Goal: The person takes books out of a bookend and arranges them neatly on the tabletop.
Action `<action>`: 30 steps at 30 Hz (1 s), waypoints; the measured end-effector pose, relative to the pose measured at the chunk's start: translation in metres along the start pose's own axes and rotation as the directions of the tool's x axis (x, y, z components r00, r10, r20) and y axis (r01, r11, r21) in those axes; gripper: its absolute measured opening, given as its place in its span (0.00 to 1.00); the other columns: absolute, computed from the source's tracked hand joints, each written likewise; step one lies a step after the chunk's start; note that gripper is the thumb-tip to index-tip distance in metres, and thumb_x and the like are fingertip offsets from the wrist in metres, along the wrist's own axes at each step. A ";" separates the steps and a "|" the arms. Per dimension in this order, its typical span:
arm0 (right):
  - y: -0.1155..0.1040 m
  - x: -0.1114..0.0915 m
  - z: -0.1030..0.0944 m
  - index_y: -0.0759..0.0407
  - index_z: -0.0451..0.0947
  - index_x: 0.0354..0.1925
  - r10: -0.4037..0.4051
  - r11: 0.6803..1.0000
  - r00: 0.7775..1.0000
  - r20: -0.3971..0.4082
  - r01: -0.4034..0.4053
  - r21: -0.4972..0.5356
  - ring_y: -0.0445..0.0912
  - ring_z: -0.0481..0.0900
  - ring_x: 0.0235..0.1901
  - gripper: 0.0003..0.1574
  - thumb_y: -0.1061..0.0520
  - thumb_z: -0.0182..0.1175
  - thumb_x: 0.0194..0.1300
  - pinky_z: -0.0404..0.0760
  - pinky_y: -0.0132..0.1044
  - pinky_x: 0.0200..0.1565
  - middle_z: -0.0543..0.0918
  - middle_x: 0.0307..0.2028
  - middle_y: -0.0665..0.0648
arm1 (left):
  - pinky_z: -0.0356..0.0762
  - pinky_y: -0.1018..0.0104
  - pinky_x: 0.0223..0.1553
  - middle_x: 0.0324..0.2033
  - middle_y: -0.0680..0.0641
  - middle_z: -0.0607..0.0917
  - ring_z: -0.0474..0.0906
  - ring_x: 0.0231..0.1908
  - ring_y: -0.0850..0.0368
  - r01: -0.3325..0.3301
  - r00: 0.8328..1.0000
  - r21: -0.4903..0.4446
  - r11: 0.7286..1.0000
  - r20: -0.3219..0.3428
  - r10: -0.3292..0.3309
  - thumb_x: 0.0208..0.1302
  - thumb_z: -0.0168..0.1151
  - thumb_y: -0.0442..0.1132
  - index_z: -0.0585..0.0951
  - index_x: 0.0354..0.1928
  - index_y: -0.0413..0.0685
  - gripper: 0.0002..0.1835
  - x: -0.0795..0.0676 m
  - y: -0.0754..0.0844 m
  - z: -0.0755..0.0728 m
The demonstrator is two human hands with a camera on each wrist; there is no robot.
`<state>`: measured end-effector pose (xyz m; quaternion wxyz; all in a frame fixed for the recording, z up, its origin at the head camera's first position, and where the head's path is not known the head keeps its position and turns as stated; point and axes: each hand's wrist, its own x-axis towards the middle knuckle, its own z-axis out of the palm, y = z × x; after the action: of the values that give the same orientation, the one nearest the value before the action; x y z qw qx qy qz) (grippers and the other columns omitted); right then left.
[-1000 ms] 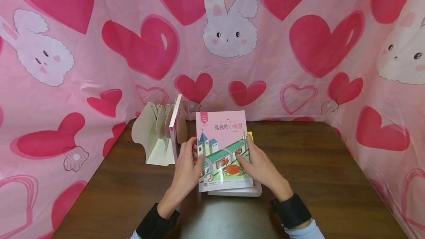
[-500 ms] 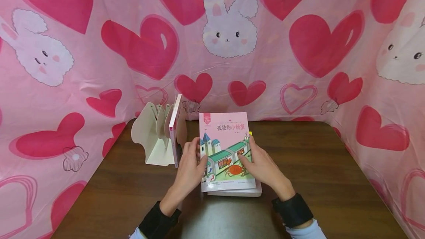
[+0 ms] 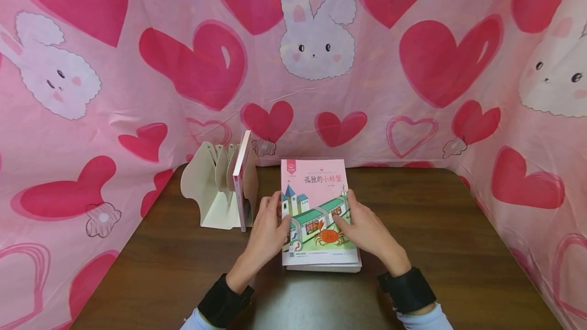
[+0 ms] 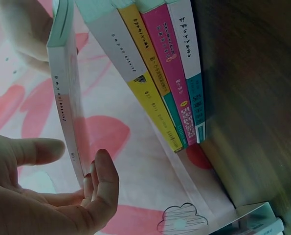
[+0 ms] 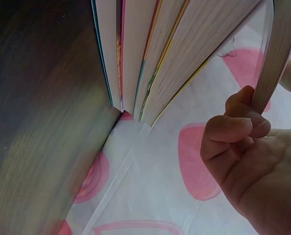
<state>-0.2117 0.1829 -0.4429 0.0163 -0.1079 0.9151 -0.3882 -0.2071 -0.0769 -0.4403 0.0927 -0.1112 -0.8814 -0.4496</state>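
Note:
A thin paperback book (image 3: 314, 182) with a pink cover, showing a train and an orange crab, is held between both hands above a stack of books (image 3: 323, 269). My left hand (image 3: 267, 229) grips its spine side, thumb on the front cover and fingers behind. My right hand (image 3: 373, 230) pinches the opposite edge in the same manner. The left wrist view shows the paperback's spine (image 4: 66, 105) apart from the stack, whose yellow, pink and teal-and-white spines (image 4: 169, 68) lie one on another. In the right wrist view, page edges of the stacked books (image 5: 160, 54) show.
A cream desktop book rack (image 3: 215, 192) stands at the left, with one pink-spined book (image 3: 240, 182) upright in its right part. Dark wooden tabletop (image 3: 435, 228) surrounds the stack. A pink cloth (image 3: 316, 95) with hearts and rabbits hangs behind and along both sides.
Both hands have shifted the paperback slightly right and toward me, so it lies more squarely over the stack. The rack and its upright book stay put.

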 end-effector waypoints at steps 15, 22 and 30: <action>0.011 0.001 -0.003 0.68 0.53 0.78 -0.010 0.997 1.000 0.004 0.011 -0.081 0.51 0.84 0.50 0.51 0.48 0.67 0.72 0.85 0.53 0.50 0.81 0.59 0.64 | 0.74 0.57 0.43 0.55 0.39 0.75 0.74 0.46 0.49 0.020 0.998 0.042 0.999 0.067 -0.023 0.72 0.65 0.34 0.69 0.74 0.34 0.32 0.008 -0.005 0.011; 0.014 0.000 -0.005 0.68 0.57 0.76 0.008 0.995 1.000 0.015 -0.006 -0.101 0.52 0.84 0.50 0.50 0.45 0.68 0.71 0.84 0.56 0.52 0.82 0.57 0.64 | 0.75 0.57 0.43 0.56 0.38 0.74 0.74 0.46 0.49 0.023 0.995 0.049 0.999 0.097 -0.028 0.73 0.64 0.34 0.67 0.75 0.32 0.32 0.010 -0.010 0.015; 0.017 0.000 -0.007 0.67 0.57 0.77 0.052 0.997 0.997 0.050 -0.050 -0.055 0.44 0.82 0.38 0.52 0.42 0.68 0.71 0.82 0.44 0.42 0.84 0.45 0.55 | 0.77 0.53 0.46 0.58 0.36 0.74 0.76 0.47 0.47 0.055 0.987 0.067 0.996 0.148 -0.064 0.74 0.63 0.35 0.66 0.76 0.30 0.33 0.014 -0.014 0.020</action>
<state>-0.2158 0.1999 -0.4502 0.0466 -0.0948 0.9269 -0.3602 -0.2256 -0.0668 -0.4588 0.0162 -0.1152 -0.9025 -0.4146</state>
